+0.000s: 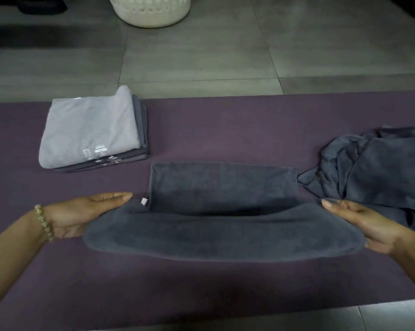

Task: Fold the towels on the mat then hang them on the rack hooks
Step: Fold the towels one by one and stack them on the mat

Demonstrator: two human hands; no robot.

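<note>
A dark grey towel (222, 225) lies half folded in the middle of the purple mat (225, 130). Its near half is raised off the mat and curves over toward the far half. My left hand (82, 216) supports the towel's left end with straight fingers pointing right. At the towel's right end, my right hand (366, 225) does the same with fingers pointing left. Both thumbs are hidden by the cloth. To the left sits a stack of folded towels (92, 132), a light grey one on top of darker ones. A crumpled dark grey towel (373, 168) lies at the right.
A white perforated laundry basket (151, 10) stands on the grey tiled floor (201, 60) beyond the mat. Dark objects sit in the far left and far right corners. No rack or hooks are in view.
</note>
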